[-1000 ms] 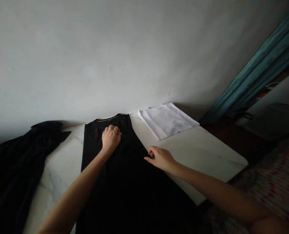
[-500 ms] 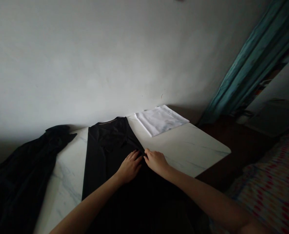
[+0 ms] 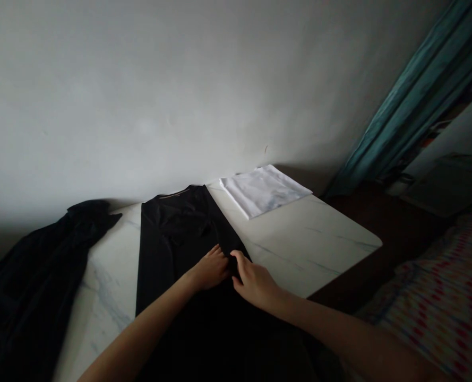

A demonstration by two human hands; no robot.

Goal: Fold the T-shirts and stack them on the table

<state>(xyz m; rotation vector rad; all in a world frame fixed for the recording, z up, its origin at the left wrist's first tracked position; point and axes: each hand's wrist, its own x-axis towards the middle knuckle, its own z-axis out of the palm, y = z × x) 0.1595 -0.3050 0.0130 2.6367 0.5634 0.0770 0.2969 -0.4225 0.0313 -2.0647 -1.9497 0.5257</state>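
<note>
A black garment (image 3: 180,223) lies lengthwise on the white marbled table (image 3: 275,239), its neckline at the wall side and its near part lost in darkness. My left hand (image 3: 212,269) rests on the garment's right part, with fingers bent down against the cloth. Just to the right, my right hand (image 3: 254,278) has thumb and forefinger apart around a fold of the dark fabric; whether the fingertips pinch it is hard to see. The two hands nearly touch.
A folded white cloth (image 3: 265,191) lies at the back of the table by the wall. Another dark garment (image 3: 60,249) drapes over the left side. Teal curtain (image 3: 403,101) and patterned fabric (image 3: 438,307) are at the right.
Both hands have come slightly nearer to me along the garment. The garment's right edge, earlier at my right hand's fingertips, now lies flatter and extends past them. The view has shifted slightly.
</note>
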